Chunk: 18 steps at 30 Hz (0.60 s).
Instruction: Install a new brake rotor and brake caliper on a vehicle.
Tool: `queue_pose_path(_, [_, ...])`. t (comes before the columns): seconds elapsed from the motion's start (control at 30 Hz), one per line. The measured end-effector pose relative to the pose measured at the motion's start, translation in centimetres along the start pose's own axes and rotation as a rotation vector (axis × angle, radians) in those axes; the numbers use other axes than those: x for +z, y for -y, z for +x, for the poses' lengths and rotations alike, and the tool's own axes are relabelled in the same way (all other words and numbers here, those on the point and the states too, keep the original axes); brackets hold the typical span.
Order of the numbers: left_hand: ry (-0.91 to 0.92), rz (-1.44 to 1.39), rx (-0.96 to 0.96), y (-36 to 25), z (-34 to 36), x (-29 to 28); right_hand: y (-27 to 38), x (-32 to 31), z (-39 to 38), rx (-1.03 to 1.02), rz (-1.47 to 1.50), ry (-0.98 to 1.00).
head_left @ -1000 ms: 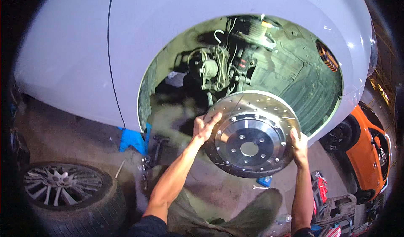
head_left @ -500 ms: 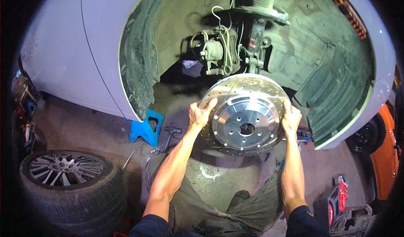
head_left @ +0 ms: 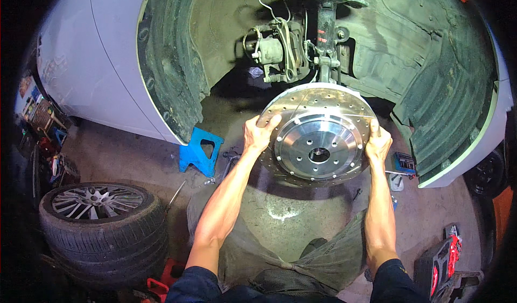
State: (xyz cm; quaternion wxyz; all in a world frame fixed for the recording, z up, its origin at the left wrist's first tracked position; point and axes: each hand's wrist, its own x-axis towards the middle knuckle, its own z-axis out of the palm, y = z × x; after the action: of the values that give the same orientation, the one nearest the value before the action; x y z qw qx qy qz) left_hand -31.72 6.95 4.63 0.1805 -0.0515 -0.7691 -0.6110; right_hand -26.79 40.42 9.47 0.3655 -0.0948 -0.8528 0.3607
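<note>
A: What have we got in our hands here?

B: We hold a brake disc (head_left: 319, 136), a round metal plate drilled with small holes, with a shiny raised centre and a ring of bolt holes around its middle opening. Our left hand (head_left: 259, 133) grips its left edge, fingers curled over the rim. Our right hand (head_left: 378, 141) clasps the right edge the same way. Both hands are closed on the disc.

A: And where does the disc sit?

B: We have it up in front of the open wheel arch (head_left: 177, 61) of a white car (head_left: 91, 61), just below the strut (head_left: 326, 28) and the hub parts (head_left: 280, 53) behind it. Its face is turned toward us and tilted a little. We cannot tell whether it touches anything behind it.

A: What lies around us?

B: A blue stand (head_left: 200, 151) sits on the concrete floor (head_left: 124, 152) under the edge of the arch, to the left of our left forearm. Farther left, a wheel with a tyre (head_left: 99, 222) lies flat on the floor, spokes up. To the right, beyond our right arm, we see a small blue box (head_left: 404, 162) on the floor, and a red and black tool case (head_left: 444, 260) near the lower corner. A grey cloth (head_left: 280, 233) is spread over our lap, between our arms.
</note>
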Motion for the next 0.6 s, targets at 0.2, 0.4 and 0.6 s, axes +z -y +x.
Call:
queue_pose_path(0.2, [0.022,-0.133,0.081,0.1,0.6,1.0,-0.5,-0.3,-0.8,-0.019,0.031,-0.086])
queue_pose_path(0.4, [0.046,-0.093,0.135,0.1,0.8,0.4,-2.1,0.8,-0.9,-0.060,-0.012,-0.099])
queue_pose_path(0.6, [0.057,-0.053,0.143,-0.4,1.9,0.8,-2.7,0.5,-0.8,-0.046,-0.019,-0.175])
